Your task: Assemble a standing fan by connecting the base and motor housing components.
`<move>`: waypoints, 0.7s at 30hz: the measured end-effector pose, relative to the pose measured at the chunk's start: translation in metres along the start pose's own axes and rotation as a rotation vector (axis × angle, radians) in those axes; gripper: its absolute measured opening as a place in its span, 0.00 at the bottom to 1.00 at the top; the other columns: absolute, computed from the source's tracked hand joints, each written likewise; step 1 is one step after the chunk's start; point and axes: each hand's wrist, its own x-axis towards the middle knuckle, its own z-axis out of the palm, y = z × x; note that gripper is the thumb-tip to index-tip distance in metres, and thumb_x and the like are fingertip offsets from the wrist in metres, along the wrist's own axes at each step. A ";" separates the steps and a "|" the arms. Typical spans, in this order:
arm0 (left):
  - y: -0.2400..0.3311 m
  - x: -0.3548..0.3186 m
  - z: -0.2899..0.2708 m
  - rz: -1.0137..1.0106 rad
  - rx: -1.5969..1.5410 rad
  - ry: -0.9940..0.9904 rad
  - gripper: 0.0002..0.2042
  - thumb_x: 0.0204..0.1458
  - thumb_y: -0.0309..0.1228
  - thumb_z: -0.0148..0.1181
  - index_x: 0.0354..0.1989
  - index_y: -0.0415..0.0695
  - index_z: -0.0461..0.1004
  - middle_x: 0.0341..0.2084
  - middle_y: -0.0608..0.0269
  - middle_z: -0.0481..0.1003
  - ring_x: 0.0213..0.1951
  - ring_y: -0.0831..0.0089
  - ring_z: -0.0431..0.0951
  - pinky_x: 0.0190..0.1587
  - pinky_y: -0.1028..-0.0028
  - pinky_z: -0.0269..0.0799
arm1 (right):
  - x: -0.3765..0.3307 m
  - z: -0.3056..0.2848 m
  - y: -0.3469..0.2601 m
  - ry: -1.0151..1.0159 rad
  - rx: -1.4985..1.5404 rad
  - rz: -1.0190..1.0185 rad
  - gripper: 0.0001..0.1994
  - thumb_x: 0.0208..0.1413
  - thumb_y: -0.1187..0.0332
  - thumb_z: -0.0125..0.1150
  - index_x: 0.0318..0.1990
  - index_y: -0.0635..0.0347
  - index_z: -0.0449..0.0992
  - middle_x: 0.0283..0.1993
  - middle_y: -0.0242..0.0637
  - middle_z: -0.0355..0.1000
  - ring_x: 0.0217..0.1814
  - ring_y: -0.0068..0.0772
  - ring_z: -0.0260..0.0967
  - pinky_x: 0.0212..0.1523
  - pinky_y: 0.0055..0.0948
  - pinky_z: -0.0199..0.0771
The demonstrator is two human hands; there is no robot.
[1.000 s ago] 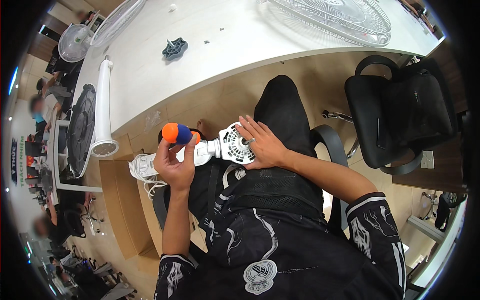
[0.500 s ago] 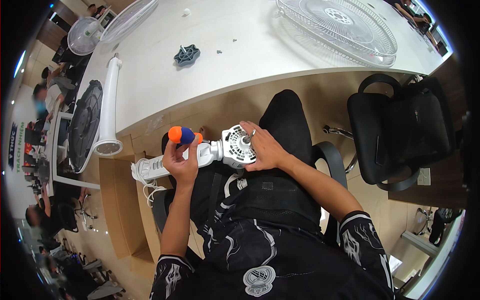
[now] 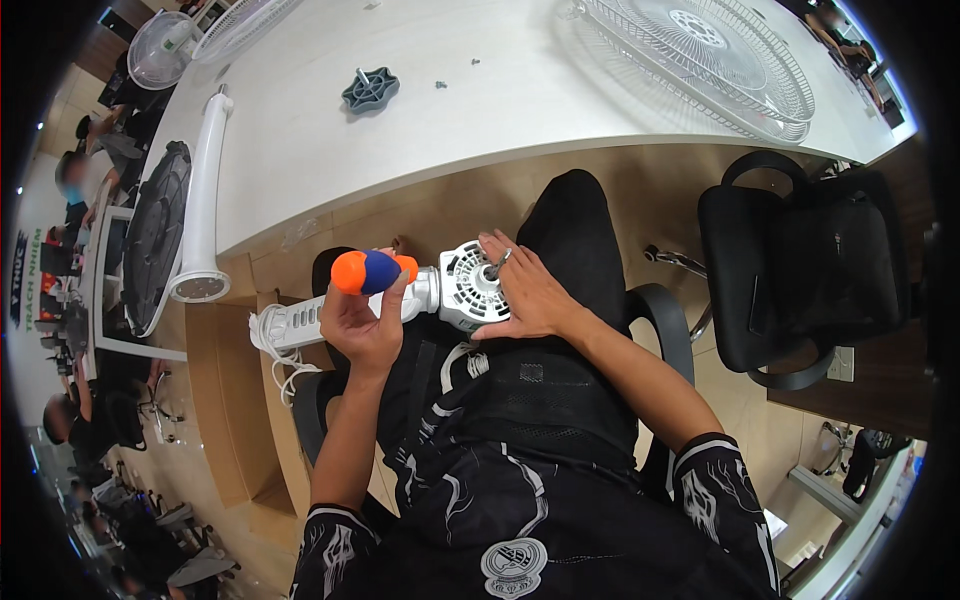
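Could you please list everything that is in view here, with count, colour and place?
screwdriver: one, orange and blue handle, held up in the left hand
fan motor: one, white, on the lap under the right hand, on a white neck
table: one, white, ahead of the knees
knob: one, dark blue-grey, on the table
screws: a few, small, beside the knob
grille: one, white wire, table's right end
tube: one, white, table's left edge
black grille: one, left of the tube
chair: one, black, at the right
left hand: gripping the screwdriver
right hand: fingers on the motor's shaft
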 end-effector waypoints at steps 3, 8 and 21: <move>-0.001 0.002 0.008 0.011 -0.007 -0.007 0.15 0.53 0.17 0.64 0.49 0.34 0.71 0.44 0.47 0.78 0.49 0.63 0.79 0.55 0.63 0.75 | -0.002 0.005 0.007 -0.010 0.012 0.009 0.55 0.49 0.41 0.67 0.71 0.72 0.45 0.74 0.58 0.48 0.78 0.59 0.39 0.74 0.47 0.46; 0.001 -0.002 0.012 -0.044 -0.062 0.039 0.16 0.49 0.16 0.67 0.47 0.31 0.72 0.42 0.49 0.78 0.46 0.65 0.80 0.54 0.67 0.75 | -0.005 0.001 0.005 -0.043 0.226 0.035 0.52 0.50 0.43 0.67 0.72 0.68 0.47 0.75 0.55 0.45 0.79 0.58 0.38 0.75 0.47 0.45; 0.004 -0.008 0.024 -0.070 -0.145 -0.029 0.17 0.50 0.16 0.67 0.49 0.32 0.72 0.43 0.49 0.78 0.47 0.66 0.80 0.55 0.66 0.76 | -0.012 -0.004 -0.003 -0.028 0.285 0.108 0.55 0.43 0.46 0.75 0.72 0.67 0.50 0.75 0.55 0.46 0.79 0.58 0.39 0.75 0.45 0.48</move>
